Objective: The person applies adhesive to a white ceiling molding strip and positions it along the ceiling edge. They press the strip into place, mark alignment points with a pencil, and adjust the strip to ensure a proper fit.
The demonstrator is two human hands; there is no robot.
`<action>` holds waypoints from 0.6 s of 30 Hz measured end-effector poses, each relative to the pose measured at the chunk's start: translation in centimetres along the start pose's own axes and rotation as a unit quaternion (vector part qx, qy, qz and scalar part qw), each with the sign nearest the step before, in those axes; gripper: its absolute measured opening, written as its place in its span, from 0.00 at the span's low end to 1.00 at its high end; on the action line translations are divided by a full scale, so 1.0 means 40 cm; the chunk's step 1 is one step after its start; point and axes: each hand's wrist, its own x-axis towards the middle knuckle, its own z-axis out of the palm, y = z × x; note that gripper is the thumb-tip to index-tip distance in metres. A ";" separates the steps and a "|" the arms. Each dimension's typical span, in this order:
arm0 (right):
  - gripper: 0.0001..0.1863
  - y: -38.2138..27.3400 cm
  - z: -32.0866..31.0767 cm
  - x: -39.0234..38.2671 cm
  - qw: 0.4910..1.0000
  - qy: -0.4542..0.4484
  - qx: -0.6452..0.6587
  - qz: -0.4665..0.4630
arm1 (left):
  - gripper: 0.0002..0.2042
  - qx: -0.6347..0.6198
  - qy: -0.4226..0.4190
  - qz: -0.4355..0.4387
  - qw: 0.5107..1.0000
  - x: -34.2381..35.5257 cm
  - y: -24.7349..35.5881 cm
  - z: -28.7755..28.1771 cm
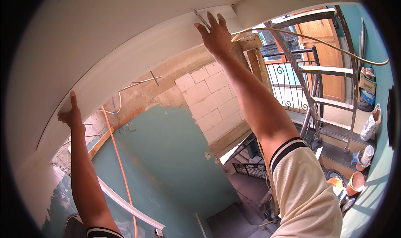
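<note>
A long white moulding strip (142,54) runs along the upper edge of the wall under the white ceiling (96,33), bowed by the lens. My left hand (72,113) is at the strip's left part, thumb pointing up against its face and the other fingers folded at its edge. Near the strip's far right end, my right hand (216,33) reaches up with fingertips against the white surface. A thin grey, speckled stick (201,18) sticks out between its thumb and forefinger; its lower end is hidden by the hand.
A metal ladder (332,71) stands at the right, with a yellowish hose (309,31) hanging across it. Below me a stairwell (234,221) drops away. An orange hose (119,163) hangs down the green wall (167,146). Buckets (355,183) stand by the right wall.
</note>
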 end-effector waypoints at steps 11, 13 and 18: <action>0.26 0.053 -0.014 0.015 0.995 -0.096 0.039 -0.004 | 0.68 -0.005 -0.024 0.000 1.000 -0.006 0.017 -0.024; 0.26 0.054 -0.020 0.020 0.995 -0.096 0.034 -0.007 | 0.66 -0.001 -0.020 0.002 1.000 0.001 0.011 -0.027; 0.26 0.058 -0.032 0.019 0.991 -0.129 0.009 0.024 | 0.64 -0.012 -0.010 0.007 1.000 -0.018 0.030 -0.024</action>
